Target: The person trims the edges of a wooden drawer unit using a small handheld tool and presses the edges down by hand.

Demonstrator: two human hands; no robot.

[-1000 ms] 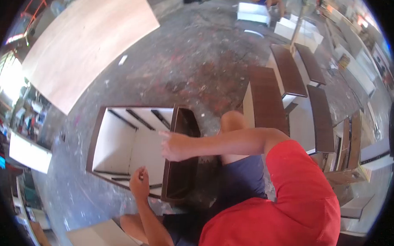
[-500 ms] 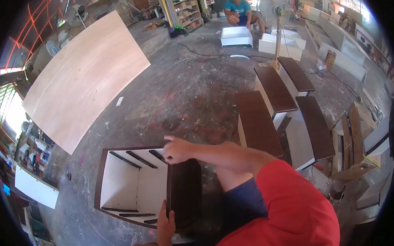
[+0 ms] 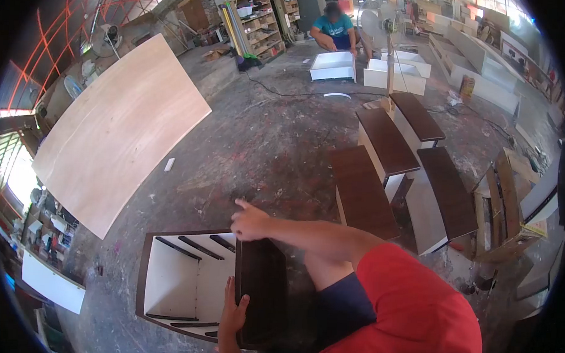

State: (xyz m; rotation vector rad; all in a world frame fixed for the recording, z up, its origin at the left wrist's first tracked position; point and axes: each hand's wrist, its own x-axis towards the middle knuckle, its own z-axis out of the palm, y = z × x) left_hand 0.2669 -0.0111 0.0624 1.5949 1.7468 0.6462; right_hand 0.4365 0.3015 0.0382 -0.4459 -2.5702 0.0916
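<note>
A cabinet (image 3: 143, 277) with a dark brown shell and white inside lies with its open side up, black drawer slides along two inner walls. A dark brown drawer front (image 3: 263, 294) covers its right end. My left hand (image 3: 233, 312) grips the near part of the front's left edge, fingers inside the cabinet and thumb on top. At the far corner, my right hand (image 3: 251, 222) is closed over the edge, with its index finger stretched out. The undersides of the fingers are hidden.
Drawers with brown fronts (image 3: 363, 185) stand at the right, beside a wooden frame (image 3: 509, 203). A large plywood sheet (image 3: 122, 127) is at the left. Farther back, a person in a teal shirt (image 3: 334, 32) crouches by a white drawer (image 3: 333, 66). A cable (image 3: 273, 92) crosses the floor.
The view has tilted up slightly, so the scene sits lower. My left hand has opened its thumb a little over the edge; my right hand stays at the far corner. The distant person leans lower.
</note>
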